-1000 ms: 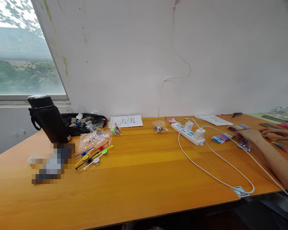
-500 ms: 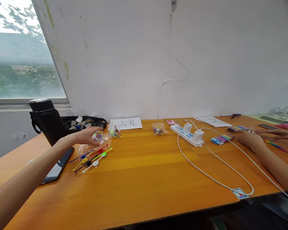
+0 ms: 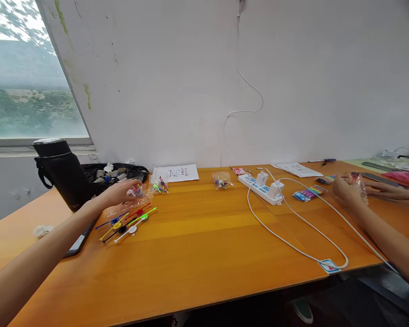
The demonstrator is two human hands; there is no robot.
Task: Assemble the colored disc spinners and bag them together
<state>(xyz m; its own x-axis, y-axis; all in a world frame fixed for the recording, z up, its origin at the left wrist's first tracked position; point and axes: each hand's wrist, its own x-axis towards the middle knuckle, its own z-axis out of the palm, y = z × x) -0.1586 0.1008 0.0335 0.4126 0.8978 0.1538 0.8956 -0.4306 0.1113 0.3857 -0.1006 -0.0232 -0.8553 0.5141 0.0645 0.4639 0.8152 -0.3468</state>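
Note:
My left hand [image 3: 121,193] reaches in from the left, its fingers bent down and closed on a small clear plastic bag [image 3: 138,191] of coloured pieces. Flat, crinkled clear plastic [image 3: 117,209] lies beneath that hand. Just in front are several plastic arrow spinners [image 3: 122,227] in blue, yellow, black, red, green and white, lying side by side. Another small bag of coloured spinners [image 3: 160,185] is right of my fingers. My right hand is out of view.
A black bottle [image 3: 63,172] stands at the left, near a phone [image 3: 77,245]. A bagged set [image 3: 222,181], a power strip [image 3: 261,188] and looping white cables lie across the middle. At the right, a co-worker's hands [image 3: 347,193] handle a clear packet.
My left hand's fingers have come down and closed on the small bag. At the right, the co-worker has lifted a packet off the table. The view has shifted slightly.

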